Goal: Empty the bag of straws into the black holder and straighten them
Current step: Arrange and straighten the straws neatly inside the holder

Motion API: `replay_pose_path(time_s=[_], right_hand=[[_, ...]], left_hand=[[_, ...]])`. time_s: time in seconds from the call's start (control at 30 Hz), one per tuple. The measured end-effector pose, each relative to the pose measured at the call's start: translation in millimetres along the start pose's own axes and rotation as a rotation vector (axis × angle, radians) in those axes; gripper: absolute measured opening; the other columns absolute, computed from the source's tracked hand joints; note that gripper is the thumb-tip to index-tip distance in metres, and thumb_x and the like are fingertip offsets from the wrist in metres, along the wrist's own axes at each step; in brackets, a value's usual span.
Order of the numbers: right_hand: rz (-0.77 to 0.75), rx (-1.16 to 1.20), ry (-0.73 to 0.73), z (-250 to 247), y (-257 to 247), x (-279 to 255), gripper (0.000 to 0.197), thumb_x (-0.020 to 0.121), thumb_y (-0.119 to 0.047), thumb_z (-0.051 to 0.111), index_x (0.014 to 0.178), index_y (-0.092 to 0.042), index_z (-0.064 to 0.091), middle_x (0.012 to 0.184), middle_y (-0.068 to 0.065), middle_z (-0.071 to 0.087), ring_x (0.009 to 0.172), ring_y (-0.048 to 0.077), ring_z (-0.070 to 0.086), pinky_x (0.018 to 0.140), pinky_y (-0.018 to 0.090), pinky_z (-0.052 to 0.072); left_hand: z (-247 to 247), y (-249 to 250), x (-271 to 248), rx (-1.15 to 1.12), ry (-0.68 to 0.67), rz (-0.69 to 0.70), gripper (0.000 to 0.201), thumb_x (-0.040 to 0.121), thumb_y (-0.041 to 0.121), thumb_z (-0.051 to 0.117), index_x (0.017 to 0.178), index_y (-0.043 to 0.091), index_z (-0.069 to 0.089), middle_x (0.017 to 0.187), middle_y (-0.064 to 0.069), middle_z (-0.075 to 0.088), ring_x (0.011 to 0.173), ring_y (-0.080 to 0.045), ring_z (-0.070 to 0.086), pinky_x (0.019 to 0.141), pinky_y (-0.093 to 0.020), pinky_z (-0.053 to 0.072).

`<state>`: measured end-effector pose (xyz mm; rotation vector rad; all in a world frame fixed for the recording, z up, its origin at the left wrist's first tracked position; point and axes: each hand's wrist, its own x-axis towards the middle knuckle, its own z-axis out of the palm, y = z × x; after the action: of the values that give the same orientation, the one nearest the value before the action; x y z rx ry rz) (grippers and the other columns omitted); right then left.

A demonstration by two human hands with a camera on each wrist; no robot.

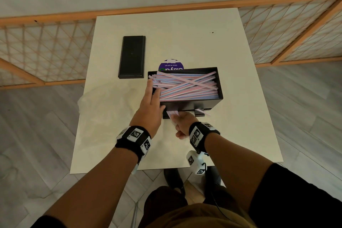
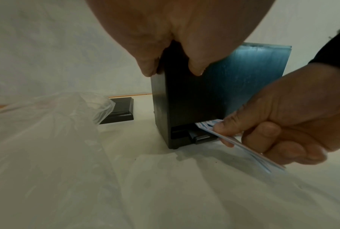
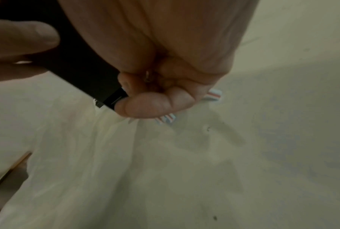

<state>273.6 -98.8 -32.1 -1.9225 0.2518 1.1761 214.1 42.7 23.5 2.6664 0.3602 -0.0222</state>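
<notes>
The black holder (image 1: 207, 104) stands mid-table, its open top full of pink-and-blue straws (image 1: 187, 85) that lie crossed. My left hand (image 1: 152, 96) holds the holder's left end, with the fingers along the rim and the thumb (image 2: 196, 68) on the front face. My right hand (image 1: 178, 119) is at the low front slot, gripping a bundle of straws (image 2: 241, 147) that sticks out of it. One more straw (image 1: 202, 112) pokes from the slot to the right. Straw ends (image 3: 214, 94) show past my curled right fingers. The clear bag (image 1: 103, 98) lies crumpled to the left.
A flat black lid (image 1: 132, 57) lies at the back left of the white table (image 1: 240, 116). A purple round container (image 1: 171, 65) stands right behind the holder. A wooden lattice screen (image 1: 46, 52) runs behind the table. The bag (image 2: 47, 147) spreads over the near table.
</notes>
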Motion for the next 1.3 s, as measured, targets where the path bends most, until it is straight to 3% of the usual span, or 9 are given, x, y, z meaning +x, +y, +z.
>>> replay_pose_path(time_s=[0.2,0.47,0.57,0.67,0.8,0.9,1.0,1.17,1.3], right_hand=[[-0.005,-0.252,-0.069,-11,19,-13,0.019,0.106,-0.026,0.036,0.098,-0.018,0.051,0.076,0.005,0.056,0.046,0.015,0.058,0.041,0.020,0.044],[-0.079,-0.325,0.024,-36,35,-21,0.021,0.104,-0.027,0.040,0.091,-0.016,0.052,0.073,0.004,0.060,0.050,0.016,0.053,0.048,0.024,0.041],[-0.093,-0.372,0.047,-32,30,-18,0.029,0.105,-0.036,0.038,0.100,-0.013,0.055,0.083,0.007,0.068,0.055,0.014,0.060,0.054,0.029,0.050],[-0.133,-0.500,0.106,-24,24,-11,0.041,0.100,-0.049,0.043,0.114,-0.012,0.055,0.104,0.012,0.071,0.087,0.028,0.071,0.083,0.044,0.060],[-0.125,-0.558,0.166,-20,12,-9,0.078,0.085,-0.067,0.058,0.141,-0.015,0.047,0.127,0.009,0.065,0.112,0.030,0.065,0.092,0.039,0.054],[-0.108,-0.598,0.234,-15,0,-9,0.090,0.072,-0.075,0.066,0.141,-0.019,0.049,0.131,0.006,0.064,0.115,0.028,0.063,0.090,0.036,0.053],[-0.094,-0.693,0.281,-4,-9,-8,0.084,0.067,-0.075,0.068,0.129,-0.020,0.057,0.121,0.006,0.068,0.107,0.028,0.066,0.080,0.034,0.050],[-0.107,-0.803,0.328,8,-8,-4,0.042,0.093,-0.052,0.050,0.115,-0.020,0.064,0.113,0.005,0.071,0.097,0.027,0.068,0.074,0.033,0.046],[-0.113,-0.898,0.278,1,-3,-4,0.031,0.101,-0.032,0.041,0.114,-0.018,0.065,0.113,0.007,0.071,0.099,0.028,0.068,0.077,0.033,0.047]], left_hand=[[1,-3,1,0.019,0.017,0.011,0.060,0.102,0.024,0.060,0.154,0.013,0.033,0.170,0.002,-0.012,0.142,-0.021,0.043,0.108,-0.032,0.048],[0,2,0,-0.011,0.020,-0.009,0.059,0.102,0.023,0.061,0.154,0.014,0.034,0.170,0.004,-0.012,0.142,-0.020,0.041,0.107,-0.033,0.051],[0,3,0,-0.024,0.018,-0.020,0.059,0.102,0.024,0.060,0.154,0.015,0.033,0.169,0.006,-0.013,0.143,-0.018,0.040,0.106,-0.032,0.051],[0,4,1,-0.033,0.015,-0.031,0.060,0.102,0.024,0.060,0.155,0.015,0.034,0.170,0.005,-0.011,0.143,-0.019,0.040,0.106,-0.033,0.050],[2,1,1,-0.037,0.024,-0.015,0.059,0.102,0.024,0.061,0.154,0.013,0.035,0.170,0.004,-0.010,0.144,-0.020,0.040,0.107,-0.033,0.048],[4,-1,1,-0.034,0.032,-0.005,0.060,0.101,0.023,0.061,0.155,0.012,0.035,0.170,0.003,-0.011,0.145,-0.020,0.039,0.109,-0.034,0.048],[5,-2,2,-0.046,0.037,-0.002,0.060,0.101,0.022,0.061,0.154,0.010,0.035,0.170,0.003,-0.010,0.145,-0.021,0.040,0.109,-0.036,0.050],[5,0,3,-0.044,0.033,-0.007,0.060,0.102,0.023,0.060,0.155,0.011,0.034,0.170,0.002,-0.012,0.147,-0.021,0.037,0.111,-0.035,0.048],[5,-1,2,-0.036,0.030,0.004,0.060,0.102,0.024,0.060,0.154,0.011,0.035,0.170,0.001,-0.011,0.146,-0.021,0.039,0.111,-0.033,0.048]])
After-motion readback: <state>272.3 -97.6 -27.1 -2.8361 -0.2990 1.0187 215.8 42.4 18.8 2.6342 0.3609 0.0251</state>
